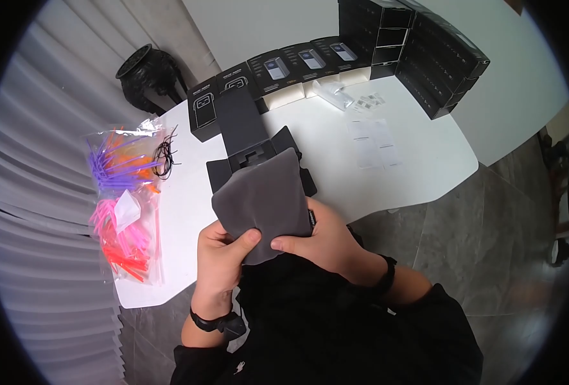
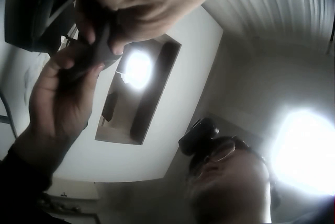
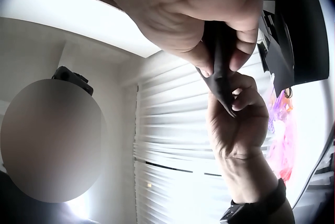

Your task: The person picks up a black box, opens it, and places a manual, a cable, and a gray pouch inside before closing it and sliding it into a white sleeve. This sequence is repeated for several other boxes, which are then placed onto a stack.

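A soft grey pouch (image 1: 262,199) is held up over the table's near edge. My left hand (image 1: 223,256) pinches its lower left edge, thumb on top and fingers underneath. At its lower right edge my right hand (image 1: 326,240) grips it the same way, with a small dark label by the fingers. From the side, in the right wrist view, the pouch (image 3: 220,72) looks thin and folded between both hands. Just beyond it stands an open black box (image 1: 243,122), lid raised and flaps spread; the pouch hides part of its inside.
Clear bags with purple and orange strips (image 1: 121,163) and pink and red strips (image 1: 127,237) lie at the left, near black cords (image 1: 164,154). Printed black boxes (image 1: 275,70) line the back, with stacked boxes (image 1: 438,58) at right. A plastic wrapper (image 1: 332,95) and paper sheets (image 1: 373,142) lie on the white table (image 1: 426,154).
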Action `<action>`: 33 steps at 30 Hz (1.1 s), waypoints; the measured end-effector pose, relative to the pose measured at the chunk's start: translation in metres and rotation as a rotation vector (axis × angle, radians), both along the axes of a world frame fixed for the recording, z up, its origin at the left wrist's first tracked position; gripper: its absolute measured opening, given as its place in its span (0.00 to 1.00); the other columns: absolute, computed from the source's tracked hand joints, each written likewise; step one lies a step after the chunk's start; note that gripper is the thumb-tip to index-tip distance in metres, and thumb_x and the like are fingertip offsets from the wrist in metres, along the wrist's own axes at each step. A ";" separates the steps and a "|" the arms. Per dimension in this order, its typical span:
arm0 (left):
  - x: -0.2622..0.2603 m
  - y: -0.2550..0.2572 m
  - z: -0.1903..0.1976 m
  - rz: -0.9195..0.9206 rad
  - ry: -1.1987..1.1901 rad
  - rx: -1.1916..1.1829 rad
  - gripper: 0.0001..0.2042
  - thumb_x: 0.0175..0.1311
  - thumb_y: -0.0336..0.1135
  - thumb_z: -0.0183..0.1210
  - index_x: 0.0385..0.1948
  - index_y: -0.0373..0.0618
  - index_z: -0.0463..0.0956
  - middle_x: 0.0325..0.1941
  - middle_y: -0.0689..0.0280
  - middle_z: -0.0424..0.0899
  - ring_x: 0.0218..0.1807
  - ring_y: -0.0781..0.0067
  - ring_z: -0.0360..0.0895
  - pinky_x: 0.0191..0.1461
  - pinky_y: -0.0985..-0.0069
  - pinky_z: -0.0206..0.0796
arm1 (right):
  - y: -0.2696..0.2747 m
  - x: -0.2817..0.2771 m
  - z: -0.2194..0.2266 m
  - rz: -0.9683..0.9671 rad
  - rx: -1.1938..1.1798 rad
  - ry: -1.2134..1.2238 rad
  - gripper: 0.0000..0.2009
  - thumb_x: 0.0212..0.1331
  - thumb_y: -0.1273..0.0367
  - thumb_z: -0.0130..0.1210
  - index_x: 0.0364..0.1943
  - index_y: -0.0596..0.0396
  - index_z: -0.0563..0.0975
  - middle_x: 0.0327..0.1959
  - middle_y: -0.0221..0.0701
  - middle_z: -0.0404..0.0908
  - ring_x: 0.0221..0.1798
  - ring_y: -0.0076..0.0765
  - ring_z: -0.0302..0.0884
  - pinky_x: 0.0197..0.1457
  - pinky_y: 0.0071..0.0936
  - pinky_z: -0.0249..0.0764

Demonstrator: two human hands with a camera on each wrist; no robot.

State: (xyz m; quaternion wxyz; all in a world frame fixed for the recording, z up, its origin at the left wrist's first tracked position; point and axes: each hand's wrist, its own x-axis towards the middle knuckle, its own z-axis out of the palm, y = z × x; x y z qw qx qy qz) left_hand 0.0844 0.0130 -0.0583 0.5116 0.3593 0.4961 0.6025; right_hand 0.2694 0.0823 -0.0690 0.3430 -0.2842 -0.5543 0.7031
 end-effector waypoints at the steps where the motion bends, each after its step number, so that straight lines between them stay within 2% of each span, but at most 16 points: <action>1: 0.003 -0.002 -0.001 0.012 0.043 0.008 0.13 0.62 0.23 0.67 0.48 0.32 0.80 0.45 0.59 0.87 0.45 0.74 0.84 0.53 0.75 0.75 | -0.002 -0.001 0.000 0.004 -0.009 0.013 0.24 0.54 0.76 0.68 0.55 0.60 0.74 0.46 0.29 0.82 0.51 0.23 0.78 0.57 0.27 0.74; 4: 0.022 -0.008 0.002 0.136 0.291 0.071 0.16 0.60 0.20 0.67 0.50 0.32 0.79 0.47 0.60 0.87 0.47 0.75 0.83 0.54 0.76 0.74 | -0.006 -0.004 -0.002 0.044 -0.063 0.073 0.24 0.53 0.77 0.68 0.56 0.60 0.73 0.46 0.29 0.82 0.52 0.22 0.78 0.57 0.26 0.75; 7: 0.018 -0.015 -0.002 0.053 0.356 0.048 0.20 0.59 0.22 0.68 0.53 0.31 0.76 0.49 0.59 0.85 0.49 0.74 0.82 0.58 0.74 0.72 | -0.009 -0.004 -0.007 0.112 -0.141 0.136 0.24 0.52 0.78 0.69 0.55 0.60 0.73 0.46 0.29 0.82 0.50 0.22 0.78 0.55 0.26 0.75; 10: 0.013 -0.015 0.002 0.006 0.247 -0.006 0.18 0.59 0.19 0.67 0.52 0.32 0.78 0.47 0.62 0.86 0.49 0.75 0.81 0.56 0.76 0.72 | -0.013 -0.005 -0.007 0.116 -0.098 0.111 0.24 0.52 0.78 0.69 0.54 0.61 0.74 0.46 0.30 0.82 0.49 0.22 0.79 0.53 0.25 0.77; 12: 0.009 -0.018 0.003 0.013 0.150 0.050 0.18 0.59 0.20 0.67 0.51 0.33 0.78 0.48 0.61 0.86 0.49 0.75 0.81 0.57 0.75 0.72 | -0.015 -0.005 -0.007 0.103 -0.018 0.067 0.23 0.53 0.78 0.69 0.53 0.61 0.74 0.46 0.30 0.82 0.49 0.21 0.79 0.52 0.24 0.77; 15: -0.003 -0.023 0.008 0.007 0.061 0.101 0.17 0.60 0.23 0.67 0.51 0.34 0.79 0.48 0.62 0.86 0.48 0.75 0.82 0.58 0.74 0.71 | -0.017 -0.003 0.002 0.092 -0.274 0.078 0.22 0.53 0.74 0.70 0.52 0.64 0.75 0.44 0.31 0.83 0.48 0.24 0.80 0.52 0.25 0.78; 18: -0.003 -0.024 0.011 0.024 0.005 0.085 0.14 0.61 0.25 0.68 0.48 0.34 0.81 0.45 0.63 0.87 0.47 0.75 0.82 0.55 0.75 0.71 | -0.019 -0.007 -0.002 0.054 -0.173 0.064 0.22 0.53 0.73 0.70 0.51 0.64 0.75 0.43 0.32 0.83 0.47 0.25 0.81 0.52 0.26 0.78; 21: 0.000 -0.022 0.019 -0.027 0.018 0.080 0.12 0.63 0.28 0.67 0.46 0.34 0.82 0.44 0.63 0.87 0.45 0.75 0.82 0.52 0.76 0.72 | -0.019 -0.008 -0.009 0.092 -0.117 0.050 0.23 0.53 0.72 0.70 0.52 0.65 0.75 0.44 0.33 0.83 0.47 0.26 0.81 0.53 0.26 0.78; 24: 0.003 -0.018 0.019 0.075 0.029 -0.024 0.12 0.65 0.29 0.65 0.47 0.34 0.81 0.43 0.63 0.86 0.44 0.75 0.81 0.52 0.77 0.71 | -0.020 -0.004 -0.003 0.216 0.040 -0.122 0.24 0.55 0.75 0.69 0.56 0.62 0.75 0.49 0.31 0.82 0.52 0.24 0.79 0.58 0.27 0.75; 27: 0.012 -0.012 0.027 0.166 0.118 -0.065 0.10 0.67 0.30 0.63 0.46 0.33 0.81 0.42 0.63 0.86 0.44 0.76 0.81 0.51 0.77 0.71 | -0.020 -0.006 -0.007 0.199 0.049 -0.060 0.22 0.58 0.70 0.67 0.55 0.62 0.76 0.48 0.33 0.83 0.49 0.24 0.81 0.54 0.26 0.77; 30: 0.016 -0.015 0.030 0.157 0.240 -0.016 0.09 0.67 0.28 0.63 0.44 0.33 0.81 0.42 0.64 0.86 0.44 0.76 0.81 0.51 0.78 0.71 | -0.014 -0.003 0.001 0.101 -0.200 0.182 0.18 0.62 0.70 0.64 0.54 0.62 0.77 0.47 0.31 0.83 0.49 0.22 0.80 0.54 0.25 0.77; 33: 0.019 -0.018 0.030 0.184 0.335 0.068 0.08 0.67 0.25 0.62 0.44 0.32 0.82 0.42 0.65 0.86 0.43 0.77 0.80 0.51 0.78 0.70 | -0.005 0.000 0.017 0.126 -0.153 0.076 0.13 0.64 0.76 0.60 0.52 0.62 0.79 0.46 0.28 0.84 0.51 0.21 0.78 0.56 0.25 0.75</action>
